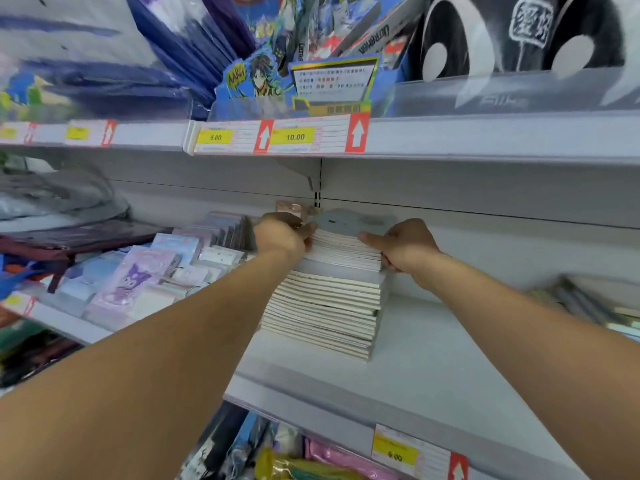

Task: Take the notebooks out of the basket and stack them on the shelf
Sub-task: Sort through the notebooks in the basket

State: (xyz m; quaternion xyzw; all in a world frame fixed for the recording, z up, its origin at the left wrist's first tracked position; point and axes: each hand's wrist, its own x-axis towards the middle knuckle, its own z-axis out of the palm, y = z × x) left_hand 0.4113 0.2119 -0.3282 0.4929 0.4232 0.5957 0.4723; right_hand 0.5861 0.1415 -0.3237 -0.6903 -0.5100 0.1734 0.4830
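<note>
A tall stack of notebooks (325, 306) with pale page edges stands on the white shelf (433, 358), its top cover grey-blue. My left hand (282, 237) grips the upper notebooks at the stack's left side, fingers curled round their edge. At the right side my right hand (403, 245) holds the same upper bundle, thumb lying across the top edge and fingers tucked beneath. The basket is out of view.
Packaged character stationery (138, 275) fills the shelf left of the stack. More books (588, 303) lie at the far right. The upper shelf edge with price tags (277, 136) hangs just above my hands. Bare shelf lies right of the stack.
</note>
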